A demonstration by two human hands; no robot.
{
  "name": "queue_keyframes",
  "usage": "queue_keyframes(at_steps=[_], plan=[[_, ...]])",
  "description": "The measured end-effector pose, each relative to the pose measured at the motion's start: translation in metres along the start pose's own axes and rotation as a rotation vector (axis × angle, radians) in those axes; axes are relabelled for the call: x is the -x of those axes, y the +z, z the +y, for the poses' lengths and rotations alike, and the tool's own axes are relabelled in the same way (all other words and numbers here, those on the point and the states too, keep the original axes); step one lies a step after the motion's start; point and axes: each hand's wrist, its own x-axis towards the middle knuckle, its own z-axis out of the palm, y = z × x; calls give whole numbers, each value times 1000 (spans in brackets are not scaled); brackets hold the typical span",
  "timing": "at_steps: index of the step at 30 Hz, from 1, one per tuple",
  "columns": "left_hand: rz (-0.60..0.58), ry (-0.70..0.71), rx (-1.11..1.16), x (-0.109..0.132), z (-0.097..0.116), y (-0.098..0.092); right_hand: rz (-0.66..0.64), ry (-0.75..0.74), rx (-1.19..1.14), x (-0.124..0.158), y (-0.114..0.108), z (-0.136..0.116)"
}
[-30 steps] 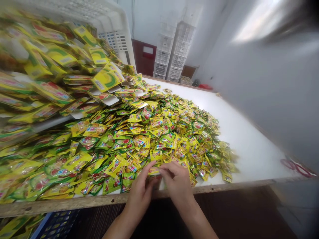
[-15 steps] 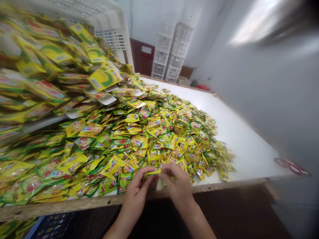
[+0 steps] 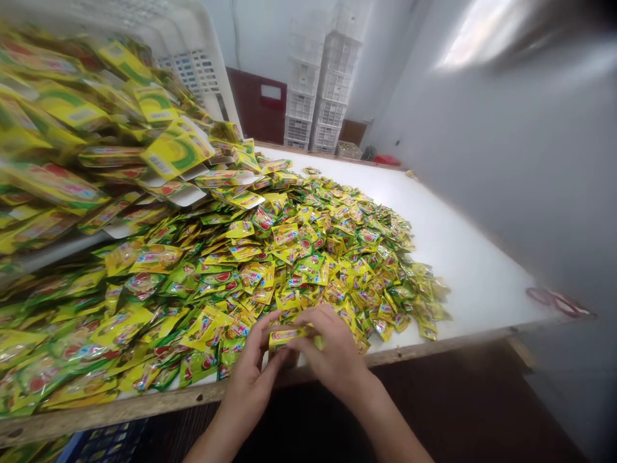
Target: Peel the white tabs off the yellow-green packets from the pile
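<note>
A small yellow box (image 3: 284, 337) is held between both hands above the table's front edge. My left hand (image 3: 255, 360) grips its left end between thumb and fingers. From the right, my right hand (image 3: 328, 344) closes thumb and fingers at the box's right end; whether it also holds a packet is hidden. Beyond the hands spreads a heap of small yellow and green packets (image 3: 289, 257). At the left, flat yellow boxes (image 3: 173, 151), some with open white flaps, fill a white crate (image 3: 209, 71) tilted toward the heap.
The white table (image 3: 463, 257) has a wooden edge (image 3: 414, 347). Red-handled scissors (image 3: 562, 302) lie at its right corner. White crates (image 3: 332, 96) stand stacked by the back wall. A blue basket (image 3: 103, 444) sits below the table at the left.
The view has shifted slightly. My right hand has moved left over the box, its fingers now nearer my left hand, and the box's printed side shows more.
</note>
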Motion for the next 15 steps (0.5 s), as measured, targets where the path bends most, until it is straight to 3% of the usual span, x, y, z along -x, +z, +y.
queue_keyframes(at_steps=[4,7,12,15], plan=[[-30,-97,59,-2,2,-2,-187,-192,197,-12,-4,3],[-7,-100,83,-4,6,-1,-190,-253,270,-18,-3,10],[-69,-79,100,-7,4,0,-102,26,32,-26,-1,15],[-45,-43,47,-8,-1,-2,13,77,46,-23,7,8]])
